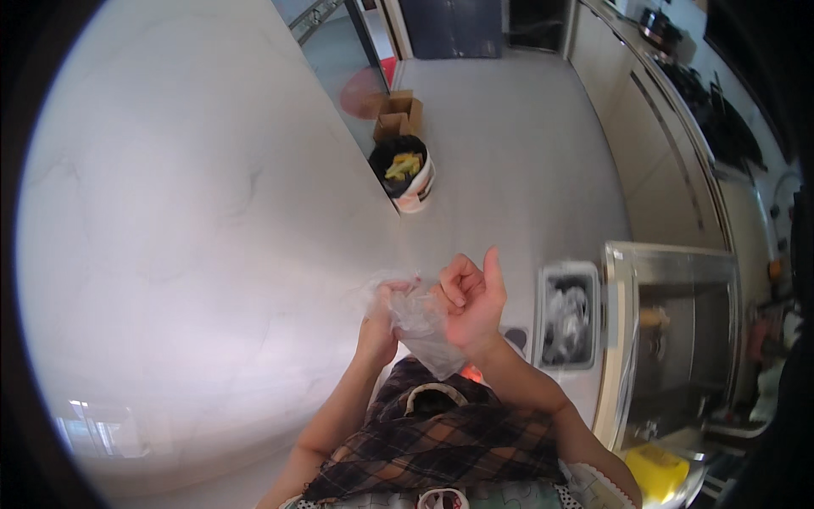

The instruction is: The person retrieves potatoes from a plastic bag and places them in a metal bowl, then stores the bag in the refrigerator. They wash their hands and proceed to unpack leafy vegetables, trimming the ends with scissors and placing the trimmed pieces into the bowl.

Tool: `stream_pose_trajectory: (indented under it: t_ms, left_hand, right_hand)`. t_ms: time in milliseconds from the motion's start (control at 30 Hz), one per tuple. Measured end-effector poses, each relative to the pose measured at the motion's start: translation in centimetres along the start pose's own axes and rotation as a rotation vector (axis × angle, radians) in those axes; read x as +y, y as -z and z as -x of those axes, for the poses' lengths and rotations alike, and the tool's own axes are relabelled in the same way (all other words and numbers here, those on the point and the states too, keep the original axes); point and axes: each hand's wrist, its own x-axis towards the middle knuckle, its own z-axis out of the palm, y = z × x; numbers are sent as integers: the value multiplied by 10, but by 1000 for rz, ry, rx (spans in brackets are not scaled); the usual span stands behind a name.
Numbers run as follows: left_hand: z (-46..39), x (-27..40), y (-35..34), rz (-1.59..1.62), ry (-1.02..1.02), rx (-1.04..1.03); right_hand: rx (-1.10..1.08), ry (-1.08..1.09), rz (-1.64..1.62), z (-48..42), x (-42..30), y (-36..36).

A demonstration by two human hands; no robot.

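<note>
A crumpled clear plastic bag (432, 347) hangs in front of my body, above a dark plaid apron (464, 439). My left hand (380, 327) grips the bag at its gathered upper part. Close against the bag's other side is my right hand (474, 302), its fingers curled towards the palm and its thumb pointing up. Whether those curled fingers pinch some of the film cannot be made out. What the bag may contain is not clear.
A pale marble-patterned surface (191, 223) spans the left. Beyond its edge stand a black-lined bucket (416, 197) and cardboard boxes (391, 127). On the right are a grey bin (540, 318) holding clear plastic, a sink (680, 356), cabinets (655, 146) and a yellow object (658, 471).
</note>
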Motion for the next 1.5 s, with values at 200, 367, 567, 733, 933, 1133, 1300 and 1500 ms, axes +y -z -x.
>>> stream_pose_trajectory:
  t_ms: [200,367,567,733,933,1133,1300,1500]
  left_hand:
    - [-197,-20,19,-269,-34,-242]
    - [-375,-8,-12,78,237,-52]
    - [-588,-11,-34,-408,201,-91]
    - [-750,36,-69,41,397,-59]
    - [-948,81,-109,314,537,93]
    - [-1124,163,-166,399,299,228]
    - [-1291,174,-192,672,354,60]
    - [-1495,198,-204,737,449,-329]
  right_hand:
    - [-39,26,37,-181,-37,21]
    - [133,36,468,-335,-109,77]
    - [341,292,518,-407,-238,111]
    - [656,481,362,-439,-338,198]
    - [707,577,272,-585,-453,294]
    - [331,338,433,-871,-549,253]
    - [158,218,716,-1047,-602,271]
    - [388,304,493,-1181,-661,320]
